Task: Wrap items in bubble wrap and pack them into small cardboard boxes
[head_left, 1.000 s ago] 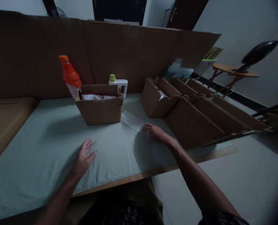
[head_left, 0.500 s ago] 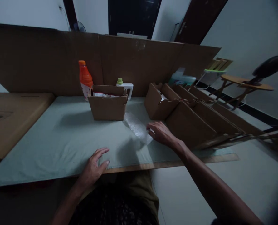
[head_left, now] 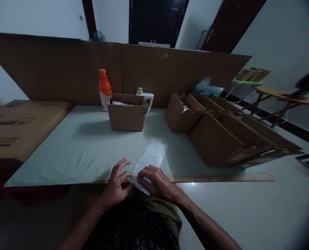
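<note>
A clear strip of bubble wrap [head_left: 152, 154] lies slanted over the table's front edge, its near end between my hands. My right hand [head_left: 154, 181] is closed on that near end, with its fingers curled over the plastic. At the left corner, the thumb and index finger of my left hand [head_left: 118, 182] close around the edge of the wrap, while its other fingers stay stretched out. Beyond the wrap stands a small cardboard box [head_left: 127, 118] with packets showing at its top.
Behind the small box are an orange-capped bottle [head_left: 104, 88] and a white jug [head_left: 149, 99] with a green cap. Open cardboard bins [head_left: 214, 135] line the right side. A large flat carton [head_left: 26, 125] sits at left. A cardboard screen [head_left: 144, 69] closes the back.
My right hand has drawn the bubble wrap toward me and left, to the table's front edge. My left hand has come over to its near corner. The view has shifted slightly.
</note>
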Available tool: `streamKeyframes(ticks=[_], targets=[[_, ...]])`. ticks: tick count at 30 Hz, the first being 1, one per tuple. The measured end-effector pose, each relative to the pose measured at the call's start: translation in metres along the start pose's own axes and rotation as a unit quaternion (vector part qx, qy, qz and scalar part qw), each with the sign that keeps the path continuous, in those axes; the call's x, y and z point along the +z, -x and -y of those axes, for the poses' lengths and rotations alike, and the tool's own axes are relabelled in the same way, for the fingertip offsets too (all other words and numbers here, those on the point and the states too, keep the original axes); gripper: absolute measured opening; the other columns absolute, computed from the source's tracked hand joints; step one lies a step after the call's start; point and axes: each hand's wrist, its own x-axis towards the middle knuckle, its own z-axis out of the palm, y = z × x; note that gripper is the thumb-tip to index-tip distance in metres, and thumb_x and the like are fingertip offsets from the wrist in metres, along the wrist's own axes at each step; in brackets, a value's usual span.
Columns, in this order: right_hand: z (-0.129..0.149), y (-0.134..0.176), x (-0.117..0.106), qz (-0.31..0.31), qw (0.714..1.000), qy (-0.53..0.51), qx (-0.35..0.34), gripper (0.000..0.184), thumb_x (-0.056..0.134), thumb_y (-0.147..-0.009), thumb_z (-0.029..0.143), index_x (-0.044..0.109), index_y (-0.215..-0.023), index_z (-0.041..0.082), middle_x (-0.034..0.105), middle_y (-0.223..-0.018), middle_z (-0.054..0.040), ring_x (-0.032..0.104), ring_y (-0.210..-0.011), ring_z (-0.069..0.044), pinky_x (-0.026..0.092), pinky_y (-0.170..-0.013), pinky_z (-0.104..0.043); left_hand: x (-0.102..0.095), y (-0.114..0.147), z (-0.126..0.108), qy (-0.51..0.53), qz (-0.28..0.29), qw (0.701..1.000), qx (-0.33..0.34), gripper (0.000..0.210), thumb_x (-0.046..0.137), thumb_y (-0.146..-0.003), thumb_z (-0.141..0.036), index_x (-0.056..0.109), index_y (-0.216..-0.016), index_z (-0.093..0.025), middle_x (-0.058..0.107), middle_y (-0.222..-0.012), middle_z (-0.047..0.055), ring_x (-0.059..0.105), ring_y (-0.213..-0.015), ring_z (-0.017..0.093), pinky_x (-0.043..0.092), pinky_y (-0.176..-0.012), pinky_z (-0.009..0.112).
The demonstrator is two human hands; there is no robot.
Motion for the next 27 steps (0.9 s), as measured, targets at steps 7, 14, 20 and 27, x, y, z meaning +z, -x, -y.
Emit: streamKeyframes(ticks=[7,14,20,27], targets=[[-0.03,-0.009,-0.033,0.006,0.986,-0.152,0.07,0.039,0.056,-0.096,0.058,0.072,-0.105,0.023,0.074,-0.106,-0.0058,0.066,-0.098,-0.022,0.049,-0.089,-0.035,0.001,-0.001,0.003,0.076,0.047,0.996,-0.016,0.008,0.06,-0.082,-0.013,0.06,-0.085,-0.02,0.075,-0.103,0.008,0.063,-0.122,0.026,0.047,-0.106,0.044],[-0.136,-0.108,-0.039,-0.176,0.947,-0.09,0.253,0.039,0.064,-0.084,0.038,0.066,-0.116,0.016,0.072,-0.116,-0.0147,0.07,-0.099,-0.025,0.055,-0.082,-0.036,-0.011,-0.014,0.011,0.192,0.036,0.972,-0.131,0.005,0.06,-0.088,-0.02,0.064,-0.089,-0.019,0.074,-0.104,0.008,0.069,-0.102,0.021,0.052,-0.093,0.033],[-0.187,-0.186,-0.026,-0.181,0.948,-0.049,0.257,0.04,0.051,-0.091,0.041,0.066,-0.115,0.012,0.073,-0.108,-0.0142,0.069,-0.095,-0.024,0.053,-0.083,-0.036,-0.018,-0.014,0.01,0.277,0.028,0.951,-0.134,0.014,0.058,-0.083,-0.01,0.061,-0.091,-0.02,0.074,-0.098,0.003,0.069,-0.105,0.019,0.051,-0.095,0.032],[-0.2,-0.121,-0.035,-0.093,0.956,0.038,0.275,0.038,0.062,-0.088,0.042,0.071,-0.114,0.016,0.073,-0.112,-0.013,0.068,-0.097,-0.027,0.051,-0.086,-0.038,-0.024,0.001,0.009,0.304,0.069,0.936,-0.164,0.013,0.059,-0.086,-0.016,0.066,-0.095,-0.021,0.074,-0.099,0.004,0.068,-0.107,0.021,0.05,-0.096,0.035]])
